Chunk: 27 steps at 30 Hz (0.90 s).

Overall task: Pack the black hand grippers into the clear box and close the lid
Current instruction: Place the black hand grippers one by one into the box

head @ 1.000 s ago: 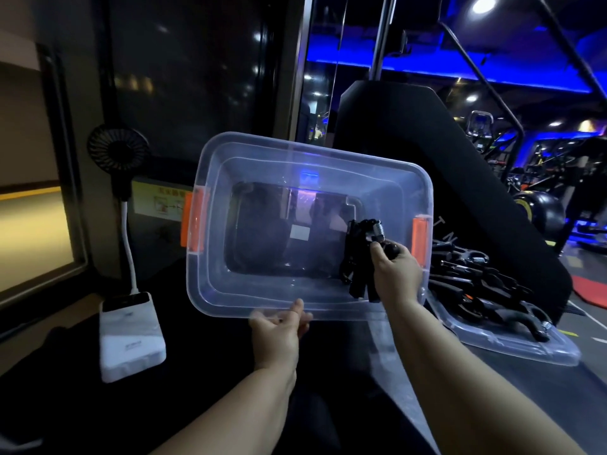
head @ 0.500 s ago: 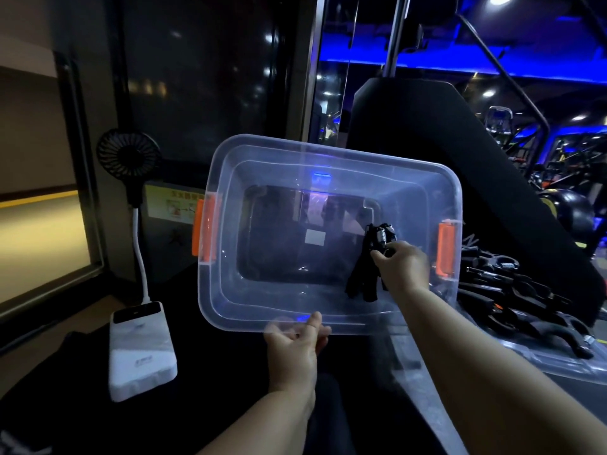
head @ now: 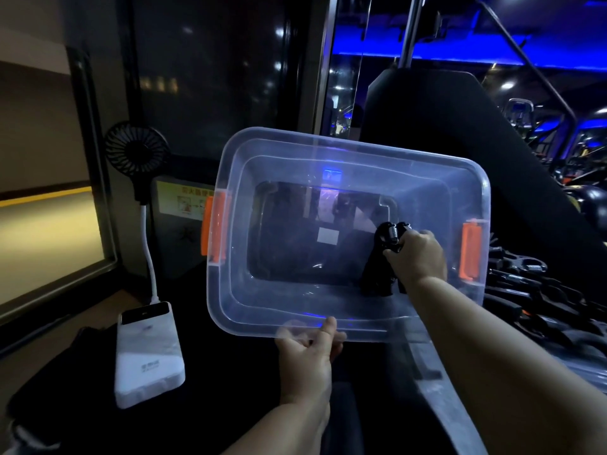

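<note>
The clear box [head: 230,300] with orange side latches is tilted up, its opening facing me. My left hand [head: 308,356] grips its near rim from below, thumb over the edge. My right hand [head: 415,257] reaches inside the box on the right and holds a black hand gripper [head: 382,257] by its spring coil, handles pointing down toward the lower wall. Several more black hand grippers [head: 532,284] lie in a heap to the right, on what looks like the clear lid [head: 584,362].
A white power bank [head: 147,353] lies at left on the dark surface, with a small black fan [head: 136,156] on a white stalk plugged into it. A big black machine panel [head: 460,133] stands behind the box. A window frame runs along the left.
The view has shifted, so everything sits a little further right and lower. My right hand has sunk slightly deeper into the box with the gripper. My left hand keeps its hold on the rim.
</note>
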{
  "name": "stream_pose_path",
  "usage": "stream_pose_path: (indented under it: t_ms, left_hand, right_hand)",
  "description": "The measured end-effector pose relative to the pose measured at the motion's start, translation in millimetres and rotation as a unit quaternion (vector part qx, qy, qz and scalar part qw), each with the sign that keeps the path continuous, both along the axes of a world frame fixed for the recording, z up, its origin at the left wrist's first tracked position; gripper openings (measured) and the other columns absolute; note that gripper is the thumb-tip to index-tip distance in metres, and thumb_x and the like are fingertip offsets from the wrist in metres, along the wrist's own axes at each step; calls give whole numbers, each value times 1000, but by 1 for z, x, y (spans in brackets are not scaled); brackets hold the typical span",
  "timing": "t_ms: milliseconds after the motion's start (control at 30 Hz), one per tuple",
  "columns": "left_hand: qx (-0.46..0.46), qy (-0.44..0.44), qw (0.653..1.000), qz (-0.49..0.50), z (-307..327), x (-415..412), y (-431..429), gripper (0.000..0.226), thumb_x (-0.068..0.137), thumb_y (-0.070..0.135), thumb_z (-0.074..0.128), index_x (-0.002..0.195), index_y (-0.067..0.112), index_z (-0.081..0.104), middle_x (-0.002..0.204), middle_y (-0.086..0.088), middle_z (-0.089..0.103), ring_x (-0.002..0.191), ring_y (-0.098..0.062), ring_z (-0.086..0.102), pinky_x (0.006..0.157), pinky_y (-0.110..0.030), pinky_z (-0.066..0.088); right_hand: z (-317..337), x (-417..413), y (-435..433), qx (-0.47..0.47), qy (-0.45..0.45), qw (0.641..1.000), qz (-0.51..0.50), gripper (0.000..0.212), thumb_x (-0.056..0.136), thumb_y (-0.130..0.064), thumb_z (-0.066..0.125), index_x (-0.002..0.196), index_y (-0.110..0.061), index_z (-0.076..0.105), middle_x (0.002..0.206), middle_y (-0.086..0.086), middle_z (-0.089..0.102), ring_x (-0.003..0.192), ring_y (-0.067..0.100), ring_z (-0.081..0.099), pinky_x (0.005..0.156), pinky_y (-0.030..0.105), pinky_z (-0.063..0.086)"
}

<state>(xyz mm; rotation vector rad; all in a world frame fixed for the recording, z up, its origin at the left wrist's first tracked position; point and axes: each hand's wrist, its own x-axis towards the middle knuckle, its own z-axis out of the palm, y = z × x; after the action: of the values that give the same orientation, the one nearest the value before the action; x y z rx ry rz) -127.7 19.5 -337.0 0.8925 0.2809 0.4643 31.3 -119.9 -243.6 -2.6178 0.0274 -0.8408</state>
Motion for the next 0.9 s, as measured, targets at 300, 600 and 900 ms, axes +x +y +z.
stream_pose_path:
  t_ms: [300,600,900]
  left_hand:
    - [-5,0,1000,-3,3,-1,0,30,85,5,66,98,12,40,70,-17,65,59,-14,68,56,-20,53]
    - [2,2,1000,-9,4,-2,1,30,85,5,65,102,10,40,82,-27,66,62,-15,69,56,-20,53]
    - [3,3,1000,-6,6,-5,0,29,85,5,65,98,10,40,75,-20,65,60,-15,68,61,-26,53]
  right_hand:
    - [3,6,7,-125,-34,990,-49,35,76,-40,69,100,-15,63,104,10,61,97,35,57,76,37,44]
    - [-7,23,3,-215,-34,976,21,56,80,-39,67,133,-28,49,150,4,34,140,28,22,111,40,21]
    - [-9,26,6,-220,-37,975,21,53,80,-42,65,128,-26,49,130,-3,51,127,25,36,100,40,34]
